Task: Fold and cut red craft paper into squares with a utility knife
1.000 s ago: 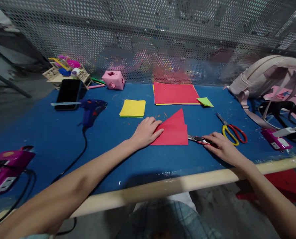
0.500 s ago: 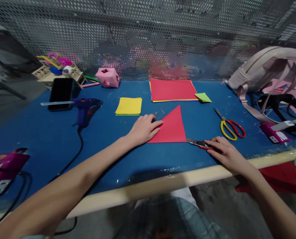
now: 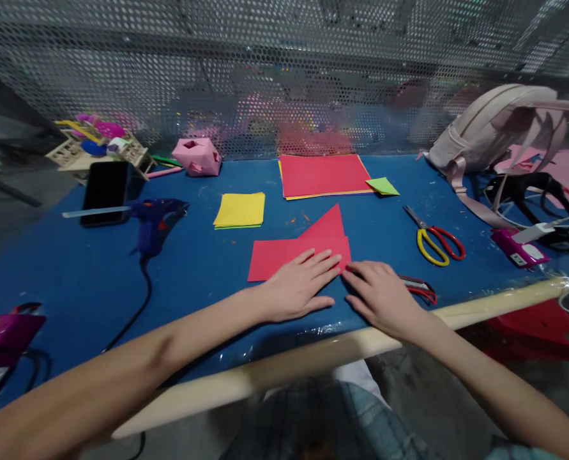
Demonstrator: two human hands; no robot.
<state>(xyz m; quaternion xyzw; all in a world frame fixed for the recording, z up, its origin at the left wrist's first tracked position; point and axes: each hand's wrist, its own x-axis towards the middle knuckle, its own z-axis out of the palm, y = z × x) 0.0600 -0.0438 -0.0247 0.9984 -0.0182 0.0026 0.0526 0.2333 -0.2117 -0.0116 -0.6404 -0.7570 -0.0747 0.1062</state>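
Near the front edge of the blue counter, about midway along in the head view, the red paper lies flat, folded so that a long strip runs along the front and a pointed flap rises behind its right part. The left hand rests flat on the strip, its fingers open and loosely spread. The right hand has its fingers bent at the paper's front right corner; whether they pinch it or only touch it, I cannot tell.

The work looks partway along: at least one fold is made, while the layers reach unevenly past each other. The red-handled cutter lies beside the right hand, apparently out of use, and the scissors lie free towards the right end. Toward the far edge, the stack of larger sheets seems uncut. How many folds or cuts remain cannot be judged from this.

The left hand covers part of the strip's front edge, and the right hand hides one end of the cutter, so whether its blade is out is unclear. The magenta power block at the left is cut off by the frame. Behind the far edge, the shapes through the metal mesh are too blurred to name.
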